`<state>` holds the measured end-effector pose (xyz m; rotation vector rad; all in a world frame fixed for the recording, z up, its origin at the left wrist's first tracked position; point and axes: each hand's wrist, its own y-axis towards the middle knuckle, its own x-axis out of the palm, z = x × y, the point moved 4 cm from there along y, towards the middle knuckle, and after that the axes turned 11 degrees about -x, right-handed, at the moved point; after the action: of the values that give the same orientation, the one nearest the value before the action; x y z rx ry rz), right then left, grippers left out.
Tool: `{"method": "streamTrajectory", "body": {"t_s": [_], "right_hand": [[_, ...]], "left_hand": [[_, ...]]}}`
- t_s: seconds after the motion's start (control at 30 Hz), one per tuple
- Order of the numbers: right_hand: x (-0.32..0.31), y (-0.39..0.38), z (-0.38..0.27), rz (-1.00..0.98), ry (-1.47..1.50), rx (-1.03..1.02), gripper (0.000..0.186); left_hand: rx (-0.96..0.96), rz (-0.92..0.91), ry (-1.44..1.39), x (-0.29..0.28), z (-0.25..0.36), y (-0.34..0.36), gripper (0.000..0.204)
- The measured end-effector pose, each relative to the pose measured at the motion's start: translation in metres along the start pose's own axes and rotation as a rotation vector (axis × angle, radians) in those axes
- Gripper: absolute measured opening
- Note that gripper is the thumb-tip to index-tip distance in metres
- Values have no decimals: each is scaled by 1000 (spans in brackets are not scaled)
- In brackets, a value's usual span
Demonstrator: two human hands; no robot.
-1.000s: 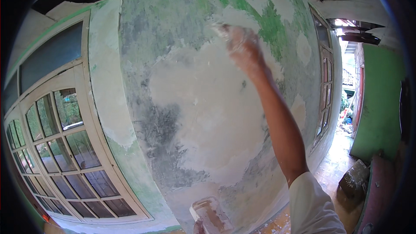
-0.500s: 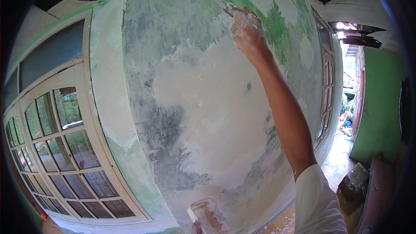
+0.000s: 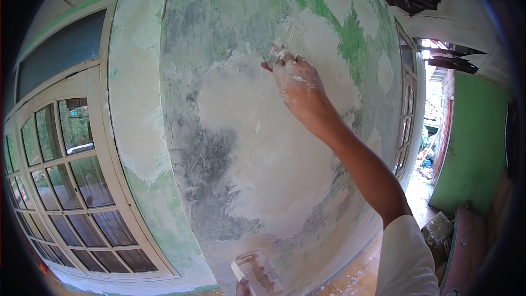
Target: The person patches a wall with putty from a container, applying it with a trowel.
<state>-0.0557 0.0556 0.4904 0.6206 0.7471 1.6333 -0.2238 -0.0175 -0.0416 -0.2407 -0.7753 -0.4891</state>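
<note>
Paste, white and wet-looking (image 3: 298, 78), is coating the knuckles and fingers of the person's bare right hand (image 3: 300, 82), which is lying against the upper middle of a patchy wall of pale plaster, grey smears and green paint (image 3: 274, 159). Its grip is closing down with bent fingers and the thumb jutting left; something thin and whitish is showing at the fingertips, but I cannot tell what it is or how firmly it is being held. The bare forearm (image 3: 359, 156) is slanting down to a loose white sleeve (image 3: 408, 257) at the lower right.

At the bottom edge, the left hand (image 3: 243, 288) is showing only in part. Its grip is closing around the left side of a pale rectangular tray with rounded corners and a brownish streak on its face (image 3: 278, 284). The tray is standing out in front of the wall's lower part, well below the right hand.

A cream-framed door with many small glass panes (image 3: 92, 85) is filling the left side. An orange-tiled floor spotted with white flecks (image 3: 356, 275) is running along the wall's foot.
</note>
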Motion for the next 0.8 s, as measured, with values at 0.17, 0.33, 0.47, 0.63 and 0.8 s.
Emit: {"method": "streamTrajectory", "body": {"t_s": [0.17, 0.33, 0.47, 0.63, 0.8], "right_hand": [[-32, 3, 81, -49, 185, 267, 15], [-11, 29, 132, 67, -155, 288, 14], [14, 19, 105, -21, 8, 185, 20], [-6, 3, 65, -139, 329, 125, 29], [-29, 17, 130, -10, 285, 500, 16]], "left_hand": [[0, -55, 36, 5, 0, -2, 73], [11, -55, 33, 8, 1, -16, 66], [20, -31, 43, 9, 6, -20, 64], [-4, -24, 21, 11, 3, -22, 65], [-11, -22, 16, 11, 1, -26, 67]]}}
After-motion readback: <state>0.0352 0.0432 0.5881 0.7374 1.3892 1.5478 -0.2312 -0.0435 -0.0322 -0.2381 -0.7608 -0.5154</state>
